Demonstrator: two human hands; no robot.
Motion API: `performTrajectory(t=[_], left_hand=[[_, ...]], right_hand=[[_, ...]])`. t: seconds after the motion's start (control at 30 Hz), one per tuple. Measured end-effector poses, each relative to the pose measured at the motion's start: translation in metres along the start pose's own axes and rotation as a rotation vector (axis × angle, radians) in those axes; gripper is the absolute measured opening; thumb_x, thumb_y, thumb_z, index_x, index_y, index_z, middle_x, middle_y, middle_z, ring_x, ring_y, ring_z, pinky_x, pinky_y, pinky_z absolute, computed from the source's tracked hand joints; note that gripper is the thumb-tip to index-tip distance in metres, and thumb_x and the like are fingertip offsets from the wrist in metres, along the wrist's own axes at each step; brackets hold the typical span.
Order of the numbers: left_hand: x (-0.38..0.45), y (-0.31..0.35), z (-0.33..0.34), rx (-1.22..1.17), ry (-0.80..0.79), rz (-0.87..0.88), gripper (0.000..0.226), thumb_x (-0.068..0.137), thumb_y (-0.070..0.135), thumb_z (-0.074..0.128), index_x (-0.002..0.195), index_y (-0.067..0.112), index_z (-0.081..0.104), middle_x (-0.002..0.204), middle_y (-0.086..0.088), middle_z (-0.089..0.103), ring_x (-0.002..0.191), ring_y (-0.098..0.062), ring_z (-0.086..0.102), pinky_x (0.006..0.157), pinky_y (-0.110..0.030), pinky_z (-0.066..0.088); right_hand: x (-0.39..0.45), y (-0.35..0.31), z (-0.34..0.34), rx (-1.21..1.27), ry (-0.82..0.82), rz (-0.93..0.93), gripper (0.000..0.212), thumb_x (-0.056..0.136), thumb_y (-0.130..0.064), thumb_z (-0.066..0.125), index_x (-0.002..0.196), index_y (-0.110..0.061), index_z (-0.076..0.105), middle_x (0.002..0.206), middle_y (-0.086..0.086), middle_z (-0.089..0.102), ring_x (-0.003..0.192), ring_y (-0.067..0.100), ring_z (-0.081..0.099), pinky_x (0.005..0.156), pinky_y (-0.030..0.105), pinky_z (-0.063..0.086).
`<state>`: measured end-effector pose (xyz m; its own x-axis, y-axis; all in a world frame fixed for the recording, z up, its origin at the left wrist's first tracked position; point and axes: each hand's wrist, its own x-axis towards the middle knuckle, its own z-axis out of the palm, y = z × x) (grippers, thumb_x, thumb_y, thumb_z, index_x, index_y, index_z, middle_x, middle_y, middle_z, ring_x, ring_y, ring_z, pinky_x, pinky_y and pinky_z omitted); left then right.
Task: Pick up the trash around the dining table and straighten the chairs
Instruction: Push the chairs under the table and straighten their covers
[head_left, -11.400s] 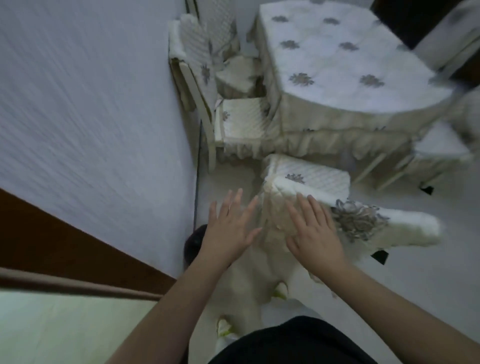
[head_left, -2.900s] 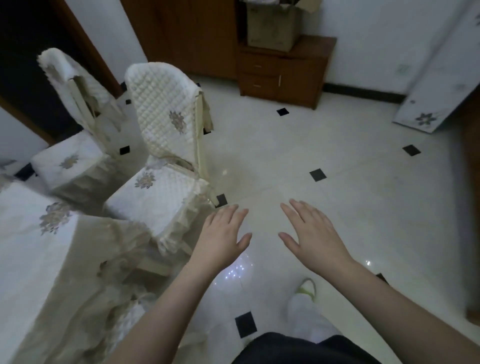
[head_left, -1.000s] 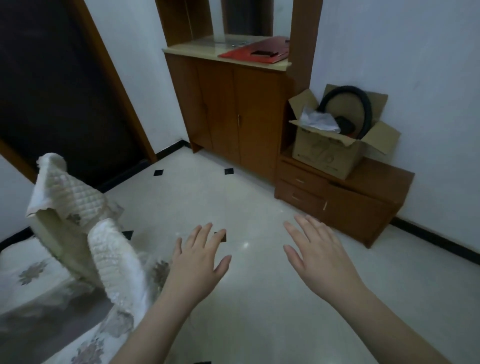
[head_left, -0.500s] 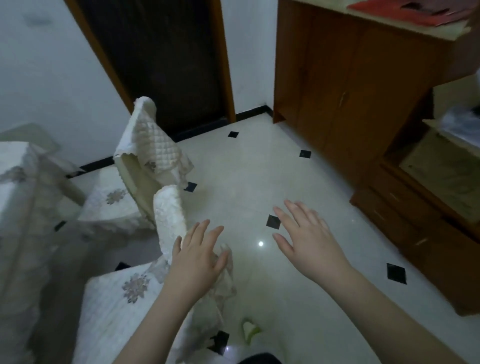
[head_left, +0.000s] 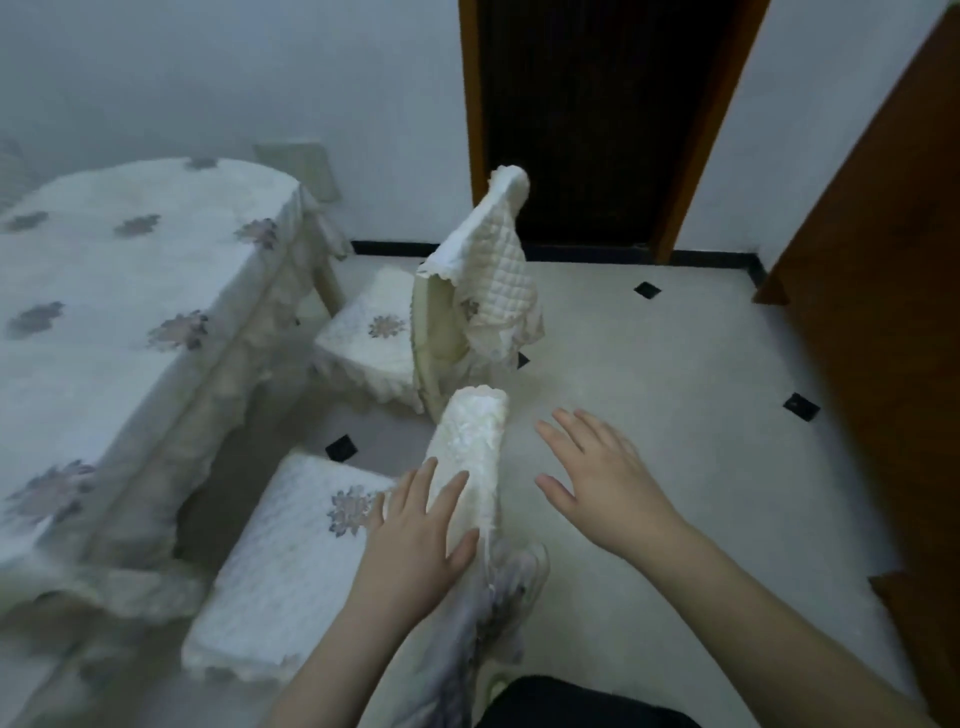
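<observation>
The left hand (head_left: 415, 540) was spread flat with straight fingers over the top of the near chair's backrest (head_left: 475, 447); whether the fingertips touched the quilted cover could not be told, and it gripped nothing. The right hand (head_left: 602, 483) hovered open above the floor (head_left: 675, 415) just right of that backrest, fingers splayed and holding nothing.

The near chair (head_left: 291, 566) stood by the near right corner of the dining table (head_left: 104, 322), its cushioned seat turned toward the table and partly under the hanging edge of the floral tablecloth (head_left: 218, 395). The far chair (head_left: 379, 338) stood beside the far right corner of the table, seat toward the table leg, well apart from the near chair. Its quilted white back cover (head_left: 493, 270) hung crooked, bunched toward the top and right side, leaving the pale frame of the backrest bare on the left.

Behind the far chair was a dark doorway (head_left: 582, 119) with a brown wooden frame. A wooden cabinet (head_left: 893, 291) filled the right edge. Small black diamond tiles (head_left: 801, 406) dotted the pale floor. No trash could be made out on the floor.
</observation>
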<state>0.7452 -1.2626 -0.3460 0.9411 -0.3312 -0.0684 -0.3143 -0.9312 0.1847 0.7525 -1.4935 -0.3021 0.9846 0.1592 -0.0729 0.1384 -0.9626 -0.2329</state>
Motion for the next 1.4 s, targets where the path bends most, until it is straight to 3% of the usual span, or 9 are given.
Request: performTrajectory(t=[0.1, 0.3, 0.47, 0.57, 0.8, 0.97, 1.07, 1.23, 1.4], left_hand=[[-0.005, -0.007, 0.011, -0.016, 0.021, -0.126, 0.059, 0.082, 0.056, 0.044, 0.133, 0.028, 0.049, 0.140, -0.011, 0.051, 0.126, -0.033, 0.051, 0.092, -0.057, 0.047], [-0.022, 0.016, 0.036, -0.032, 0.043, -0.421, 0.056, 0.084, 0.057, 0.040, 0.133, 0.032, 0.051, 0.139, -0.008, 0.053, 0.123, -0.030, 0.055, 0.089, -0.055, 0.049], [-0.032, 0.055, 0.046, -0.150, 0.136, -0.768, 0.071, 0.085, 0.071, 0.022, 0.149, 0.045, 0.007, 0.160, 0.000, 0.011, 0.144, -0.022, 0.021, 0.112, -0.048, 0.026], [-0.040, 0.073, 0.048, -0.160, 0.177, -0.882, 0.076, 0.081, 0.078, 0.016, 0.149, 0.046, 0.002, 0.161, -0.001, 0.008, 0.145, -0.023, 0.019, 0.111, -0.047, 0.026], [-0.075, 0.096, 0.057, -0.145, 0.166, -1.095, 0.088, 0.074, 0.088, 0.013, 0.148, 0.044, -0.002, 0.161, 0.001, 0.010, 0.144, -0.021, 0.021, 0.113, -0.048, 0.022], [-0.102, 0.111, 0.077, -0.143, 0.167, -1.128, 0.091, 0.074, 0.083, 0.031, 0.149, 0.032, 0.023, 0.151, -0.004, 0.035, 0.138, -0.023, 0.035, 0.110, -0.043, 0.028], [-0.104, 0.107, 0.085, -0.155, 0.161, -1.110, 0.084, 0.073, 0.070, 0.046, 0.145, 0.028, 0.031, 0.143, -0.003, 0.043, 0.133, -0.024, 0.038, 0.108, -0.042, 0.031], [-0.099, 0.083, 0.088, -0.205, 0.153, -1.090, 0.073, 0.064, 0.059, 0.058, 0.131, 0.031, 0.047, 0.127, 0.005, 0.053, 0.119, -0.022, 0.048, 0.107, -0.047, 0.032], [-0.098, 0.050, 0.095, -0.152, 0.194, -1.039, 0.043, 0.055, 0.047, 0.071, 0.096, 0.033, 0.069, 0.091, 0.009, 0.070, 0.081, -0.019, 0.065, 0.076, -0.032, 0.046]], right_hand=[[0.032, -0.004, 0.010, -0.003, -0.037, -0.155, 0.060, 0.083, -0.050, 0.036, 0.132, -0.019, 0.052, 0.134, 0.006, 0.055, 0.123, 0.030, 0.053, 0.099, 0.043, 0.042], [0.087, 0.001, 0.023, 0.015, -0.173, -0.474, 0.062, 0.093, -0.053, 0.034, 0.149, -0.028, 0.026, 0.158, -0.002, 0.023, 0.146, 0.022, 0.016, 0.115, 0.039, 0.018], [0.129, 0.010, 0.018, 0.022, -0.212, -0.734, 0.061, 0.097, -0.050, 0.040, 0.150, -0.029, 0.022, 0.159, -0.003, 0.018, 0.146, 0.019, 0.011, 0.117, 0.036, 0.007], [0.145, 0.008, 0.016, 0.026, -0.220, -0.823, 0.062, 0.096, -0.052, 0.040, 0.150, -0.029, 0.022, 0.158, -0.003, 0.019, 0.146, 0.019, 0.011, 0.117, 0.036, 0.006], [0.152, 0.008, 0.038, -0.166, -0.499, -1.067, 0.100, 0.075, -0.068, 0.060, 0.152, -0.028, 0.012, 0.160, -0.002, 0.012, 0.146, 0.021, 0.013, 0.117, 0.036, 0.010], [0.165, -0.003, 0.070, -0.215, -0.503, -1.132, 0.083, 0.073, -0.066, 0.064, 0.142, -0.029, 0.038, 0.145, 0.000, 0.041, 0.132, 0.020, 0.036, 0.111, 0.034, 0.020], [0.172, -0.017, 0.074, -0.273, -0.479, -1.175, 0.058, 0.071, -0.068, 0.062, 0.118, -0.035, 0.057, 0.118, -0.005, 0.060, 0.109, 0.019, 0.054, 0.092, 0.031, 0.033], [0.174, -0.019, 0.076, -0.263, -0.434, -1.199, 0.040, 0.074, -0.056, 0.062, 0.109, -0.037, 0.062, 0.105, -0.010, 0.065, 0.100, 0.015, 0.058, 0.086, 0.030, 0.035], [0.174, -0.010, 0.087, -0.202, -0.393, -1.135, 0.044, 0.067, -0.057, 0.057, 0.105, -0.036, 0.065, 0.099, -0.006, 0.066, 0.094, 0.021, 0.061, 0.087, 0.035, 0.043]])
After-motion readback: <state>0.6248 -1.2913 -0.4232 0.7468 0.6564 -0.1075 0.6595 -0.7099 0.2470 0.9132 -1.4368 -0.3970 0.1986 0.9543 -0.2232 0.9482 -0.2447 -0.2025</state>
